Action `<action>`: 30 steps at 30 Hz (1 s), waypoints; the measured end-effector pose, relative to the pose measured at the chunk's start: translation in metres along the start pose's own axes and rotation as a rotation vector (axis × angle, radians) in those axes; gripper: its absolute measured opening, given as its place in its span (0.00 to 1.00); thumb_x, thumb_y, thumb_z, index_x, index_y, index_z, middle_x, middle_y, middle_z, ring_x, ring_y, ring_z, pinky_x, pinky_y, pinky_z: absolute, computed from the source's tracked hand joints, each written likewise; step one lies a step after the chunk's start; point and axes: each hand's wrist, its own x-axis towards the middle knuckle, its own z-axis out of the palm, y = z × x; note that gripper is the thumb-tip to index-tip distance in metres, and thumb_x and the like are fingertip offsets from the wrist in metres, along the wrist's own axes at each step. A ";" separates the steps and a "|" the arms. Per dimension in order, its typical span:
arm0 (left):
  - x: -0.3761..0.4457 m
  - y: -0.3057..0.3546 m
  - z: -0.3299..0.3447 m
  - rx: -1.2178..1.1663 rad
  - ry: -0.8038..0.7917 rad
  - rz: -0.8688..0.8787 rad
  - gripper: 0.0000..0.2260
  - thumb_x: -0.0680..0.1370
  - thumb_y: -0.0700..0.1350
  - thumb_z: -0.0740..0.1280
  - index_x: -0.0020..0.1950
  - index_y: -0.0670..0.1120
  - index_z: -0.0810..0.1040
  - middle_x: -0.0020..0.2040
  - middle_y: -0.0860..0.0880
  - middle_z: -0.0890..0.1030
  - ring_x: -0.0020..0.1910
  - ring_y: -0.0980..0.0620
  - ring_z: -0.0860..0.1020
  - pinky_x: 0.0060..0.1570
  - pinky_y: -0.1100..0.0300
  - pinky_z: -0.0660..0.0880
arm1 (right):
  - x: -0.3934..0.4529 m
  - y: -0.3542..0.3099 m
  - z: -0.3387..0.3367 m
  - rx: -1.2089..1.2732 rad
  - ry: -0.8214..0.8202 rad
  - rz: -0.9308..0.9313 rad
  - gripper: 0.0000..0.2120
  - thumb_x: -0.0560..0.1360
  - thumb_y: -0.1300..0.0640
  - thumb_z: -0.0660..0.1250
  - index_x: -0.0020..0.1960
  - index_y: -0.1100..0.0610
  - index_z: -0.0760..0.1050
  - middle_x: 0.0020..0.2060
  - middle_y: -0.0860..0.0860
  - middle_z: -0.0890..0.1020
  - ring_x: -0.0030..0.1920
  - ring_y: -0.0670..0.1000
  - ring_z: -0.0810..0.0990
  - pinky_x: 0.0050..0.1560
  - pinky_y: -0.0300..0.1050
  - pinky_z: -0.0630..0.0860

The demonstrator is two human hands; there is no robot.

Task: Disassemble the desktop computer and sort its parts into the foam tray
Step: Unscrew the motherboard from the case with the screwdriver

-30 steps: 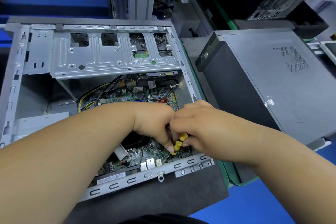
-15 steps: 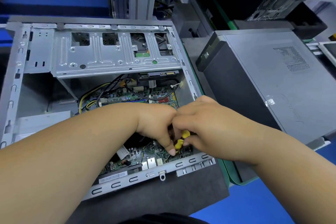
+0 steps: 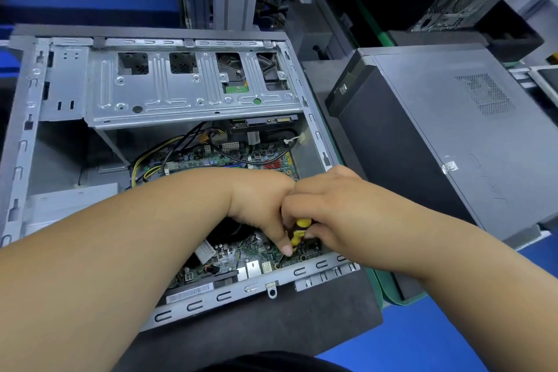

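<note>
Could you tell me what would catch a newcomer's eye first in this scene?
Both hands, left hand and right hand, meet over the green motherboard in the open computer case, gripping a yellow-handled screwdriver. A closed grey computer tower lies to the right.

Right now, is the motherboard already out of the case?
No, the motherboard lies inside the case, and both hands work a screwdriver on it.
</note>
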 end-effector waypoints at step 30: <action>0.001 -0.002 0.002 0.007 0.031 0.019 0.13 0.65 0.49 0.80 0.33 0.61 0.76 0.31 0.67 0.76 0.33 0.69 0.73 0.36 0.78 0.68 | 0.002 -0.003 -0.009 0.053 0.021 0.046 0.06 0.76 0.54 0.68 0.51 0.48 0.73 0.45 0.40 0.67 0.46 0.46 0.69 0.52 0.37 0.60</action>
